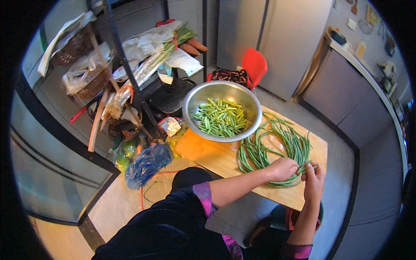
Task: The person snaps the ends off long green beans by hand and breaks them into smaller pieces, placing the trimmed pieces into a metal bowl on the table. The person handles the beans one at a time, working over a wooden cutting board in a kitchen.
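A large steel bowl holding short cut pieces of green bean stands on a wooden table. Right of the bowl, a loose coil of long beans lies on the tabletop. Over the coil's near right edge, my left hand has its fingers closed around the beans. Close beside it, my right hand pinches green bean pieces between thumb and fingers, near the table's right edge.
A rack at the left bears leeks, sweet potatoes and baskets. A blue plastic bag lies left of the table. Behind the bowl stands a red chair. A bucket is partly under the table's near right corner.
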A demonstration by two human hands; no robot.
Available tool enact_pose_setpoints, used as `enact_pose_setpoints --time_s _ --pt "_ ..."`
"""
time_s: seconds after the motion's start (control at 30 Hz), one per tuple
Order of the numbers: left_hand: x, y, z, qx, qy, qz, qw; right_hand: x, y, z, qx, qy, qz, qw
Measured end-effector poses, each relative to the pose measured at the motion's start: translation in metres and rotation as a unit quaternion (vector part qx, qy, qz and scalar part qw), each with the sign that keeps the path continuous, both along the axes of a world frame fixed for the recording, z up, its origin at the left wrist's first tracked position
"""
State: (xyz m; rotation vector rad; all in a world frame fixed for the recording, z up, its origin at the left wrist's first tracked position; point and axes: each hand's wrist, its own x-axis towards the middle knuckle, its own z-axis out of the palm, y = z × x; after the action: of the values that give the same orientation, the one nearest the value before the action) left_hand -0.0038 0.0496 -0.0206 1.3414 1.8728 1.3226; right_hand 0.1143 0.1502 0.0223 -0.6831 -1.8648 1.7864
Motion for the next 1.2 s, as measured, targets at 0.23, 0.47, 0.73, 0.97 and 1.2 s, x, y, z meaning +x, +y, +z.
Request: enact_pose_setpoints --time_s 0.23,0.47,0.73,0.97,1.2 --pt "-0.018 -0.023 0.013 0.084 -0.259 -0.002 0.962 -0.018 -0.046 -0.002 0.505 0.104 -0.019 0.857" --pt "-0.039 -0.055 0.029 0.082 -0.619 0.053 0.779 -0.038 -0.090 0.003 0.597 0.205 -0.025 0.775" --pt "-0.075 -0.097 0.038 0.177 -0.503 0.040 0.845 -0.096 -0.133 0.012 0.366 0.211 -0.015 0.906" --pt "-0.105 -0.113 0.045 0.204 -0.335 0.148 0.908 -0.120 -0.120 0.019 -0.039 0.290 -0.008 0.956" --pt "-0.121 -0.128 0.053 0.243 -0.363 0.226 0.870 -0.118 -0.120 0.020 -0.109 0.343 0.040 0.932"
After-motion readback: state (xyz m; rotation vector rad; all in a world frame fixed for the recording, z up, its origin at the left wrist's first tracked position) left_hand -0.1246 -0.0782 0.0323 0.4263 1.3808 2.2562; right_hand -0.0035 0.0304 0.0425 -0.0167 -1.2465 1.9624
